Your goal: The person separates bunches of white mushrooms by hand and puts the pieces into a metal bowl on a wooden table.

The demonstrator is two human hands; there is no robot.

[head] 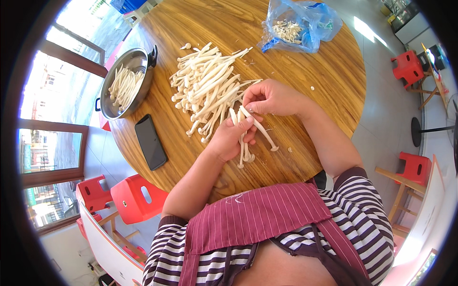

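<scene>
Several long white mushrooms (pixel 244 139) are held in my left hand (pixel 234 137), caps towards me and stem ends pointing away. My right hand (pixel 270 98) pinches at the stem ends with thumb and forefinger, close to the left fingertips; what lies between its fingertips is partly hidden. Just beyond both hands a large heap of white mushrooms (pixel 205 84) lies on the round wooden table (pixel 304 143). A steel pot (pixel 145 87) with black handles, at the table's left edge, contains more mushrooms (pixel 125 87). A blue plastic bag (pixel 322 21) at the far right holds small scraps (pixel 287 31).
A black smartphone (pixel 151 142) lies on the table left of my left forearm. Small bits (pixel 290 149) are scattered on the wood. Red plastic stools (pixel 137 200) stand left of the table, and others (pixel 409 68) stand to the right.
</scene>
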